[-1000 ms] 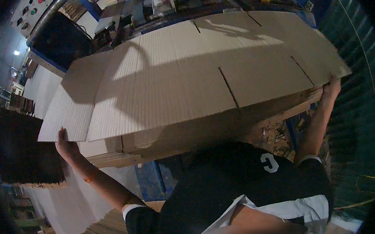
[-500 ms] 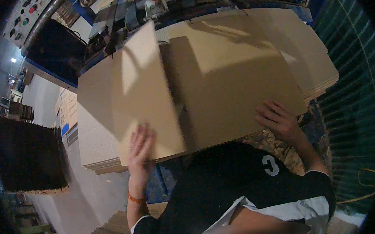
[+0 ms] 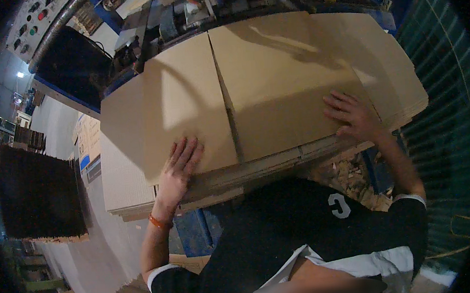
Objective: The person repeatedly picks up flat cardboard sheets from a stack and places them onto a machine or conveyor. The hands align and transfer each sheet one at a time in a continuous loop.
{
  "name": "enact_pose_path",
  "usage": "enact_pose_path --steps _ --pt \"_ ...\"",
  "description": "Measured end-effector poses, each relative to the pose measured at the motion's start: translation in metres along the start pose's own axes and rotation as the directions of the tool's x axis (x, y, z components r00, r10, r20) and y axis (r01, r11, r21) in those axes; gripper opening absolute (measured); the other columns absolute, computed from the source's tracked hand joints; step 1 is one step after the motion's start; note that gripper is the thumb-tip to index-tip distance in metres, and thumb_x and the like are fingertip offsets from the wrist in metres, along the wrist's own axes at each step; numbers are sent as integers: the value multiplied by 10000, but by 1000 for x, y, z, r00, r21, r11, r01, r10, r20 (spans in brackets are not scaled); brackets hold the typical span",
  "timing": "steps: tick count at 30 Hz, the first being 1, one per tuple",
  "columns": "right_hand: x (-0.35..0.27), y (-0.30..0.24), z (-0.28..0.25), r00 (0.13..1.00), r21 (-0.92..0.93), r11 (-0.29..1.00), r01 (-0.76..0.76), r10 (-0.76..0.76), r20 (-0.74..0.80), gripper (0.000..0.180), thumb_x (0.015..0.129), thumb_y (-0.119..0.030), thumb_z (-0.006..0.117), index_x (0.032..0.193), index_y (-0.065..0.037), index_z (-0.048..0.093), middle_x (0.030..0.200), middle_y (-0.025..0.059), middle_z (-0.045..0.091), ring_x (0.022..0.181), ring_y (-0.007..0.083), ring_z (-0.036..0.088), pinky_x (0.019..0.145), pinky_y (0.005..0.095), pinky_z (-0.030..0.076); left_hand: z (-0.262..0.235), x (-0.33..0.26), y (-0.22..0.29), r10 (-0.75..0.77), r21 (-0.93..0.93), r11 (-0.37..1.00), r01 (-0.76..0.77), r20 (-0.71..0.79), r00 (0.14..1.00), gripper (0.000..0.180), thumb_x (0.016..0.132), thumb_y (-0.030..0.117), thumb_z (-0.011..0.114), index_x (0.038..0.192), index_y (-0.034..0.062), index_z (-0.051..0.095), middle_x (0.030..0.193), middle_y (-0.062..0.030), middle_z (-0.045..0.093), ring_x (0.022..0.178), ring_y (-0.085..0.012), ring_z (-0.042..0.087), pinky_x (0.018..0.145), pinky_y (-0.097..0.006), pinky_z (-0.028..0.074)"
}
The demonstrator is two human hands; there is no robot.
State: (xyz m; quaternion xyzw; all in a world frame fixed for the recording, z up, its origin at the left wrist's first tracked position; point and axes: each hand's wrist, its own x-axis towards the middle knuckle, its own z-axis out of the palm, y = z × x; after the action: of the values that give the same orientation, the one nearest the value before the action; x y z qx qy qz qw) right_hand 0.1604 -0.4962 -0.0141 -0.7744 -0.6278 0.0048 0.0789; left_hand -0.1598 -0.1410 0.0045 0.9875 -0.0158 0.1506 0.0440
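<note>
A folded cardboard blank (image 3: 281,110) lies flat on top of a stack of cardboard sheets (image 3: 127,170). Its left panel (image 3: 194,106) and its wider right panel meet along a narrow dark gap. My left hand (image 3: 183,161) rests on the near left corner of the left panel, fingers stretched out and palm down. On the right panel, close to its right edge, my right hand (image 3: 353,115) lies with fingers spread. Neither hand grips anything. The near edges of the sheets below show in front of the blank.
Beyond the stack runs a dark machine (image 3: 225,11) with rollers and belts. A control panel (image 3: 33,24) with buttons is at the far left. A dark stack of board (image 3: 39,193) stands on the left floor. Green corrugated sheeting (image 3: 444,104) rises at the right. Cardboard scraps (image 3: 351,176) lie below.
The left panel, raised and tilted before, now lies flat beside the right panel. My right hand has moved farther forward on the board; my left hand has shifted slightly forward with the panel.
</note>
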Motion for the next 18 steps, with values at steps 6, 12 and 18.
enact_pose_path --steps 6,12,18 --pt "29 24 -12 999 -196 980 -31 33 7 846 658 -616 583 1342 -148 407 1426 73 333 1327 305 268 1074 482 211 9 12 -22 -70 -23 997 68 -94 993 478 821 76 437 1299 79 462 1363 -121 417 1269 -316 379 1072 -414 283" --pt "97 72 -4 997 -212 975 -69 76 27 827 684 -642 563 1347 -177 398 1395 91 380 1277 320 349 1044 483 274 22 63 -78 -161 -125 982 145 -129 979 513 827 51 451 1336 109 418 1368 -117 400 1265 -309 377 1050 -401 320" --pt "146 115 9 984 -160 973 -165 153 -86 608 802 -545 510 1323 -242 432 1379 70 406 1254 313 385 988 442 374 50 126 -128 -65 67 994 85 -257 964 538 849 53 447 1371 140 350 1330 -130 427 1201 -338 424 989 -396 381"
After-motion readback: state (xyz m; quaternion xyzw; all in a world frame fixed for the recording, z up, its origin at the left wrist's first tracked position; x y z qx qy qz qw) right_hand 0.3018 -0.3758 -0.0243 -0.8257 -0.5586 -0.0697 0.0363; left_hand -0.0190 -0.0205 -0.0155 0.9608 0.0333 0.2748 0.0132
